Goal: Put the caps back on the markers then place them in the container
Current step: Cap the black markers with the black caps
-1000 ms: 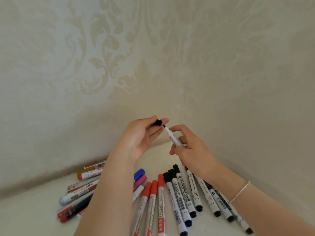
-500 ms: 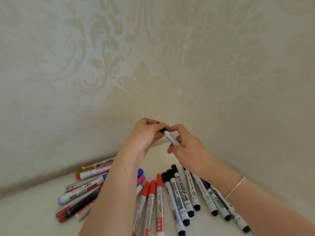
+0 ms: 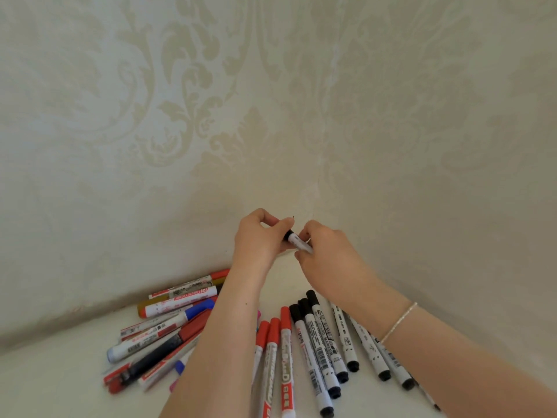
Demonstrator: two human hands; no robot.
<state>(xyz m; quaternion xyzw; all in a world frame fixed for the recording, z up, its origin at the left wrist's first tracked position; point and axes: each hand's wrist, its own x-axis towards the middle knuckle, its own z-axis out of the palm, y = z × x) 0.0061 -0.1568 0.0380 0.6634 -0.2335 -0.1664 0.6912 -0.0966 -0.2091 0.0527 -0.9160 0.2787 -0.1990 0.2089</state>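
Both hands are meeting above the far corner of the white table (image 3: 45, 384), close to the patterned wall (image 3: 180, 116). The left hand (image 3: 259, 239) is curling its fingers around the black cap (image 3: 287, 234), pinching it between thumb and fingertips. The right hand (image 3: 328, 260) is gripping the white marker (image 3: 298, 242) by its barrel, with fingers folded around it. Only a short piece of the barrel is showing between the two hands, so I cannot tell if the cap is fully seated or only half on.

Relative to this held marker, the other pens are lying lower on the table: three red-capped markers (image 3: 272, 342) and a fan of black-capped markers (image 3: 319, 336) directly below it, and a mixed heap of markers (image 3: 168, 324) below and to the left. No container is appearing in the view.

I judge that the marker is handling as a light, stiff plastic tube with a smooth, slightly slippery printed skin. It is not fragile, but the felt tip can be crushed or can stain the fingers if the cap is coming on at an angle. The best hold is probably on the middle of the barrel near the open end, with the cap taken at its closed end and the two kept in one line, pushing until it clicks. Too weak a pinch may be letting the small cap slip away.
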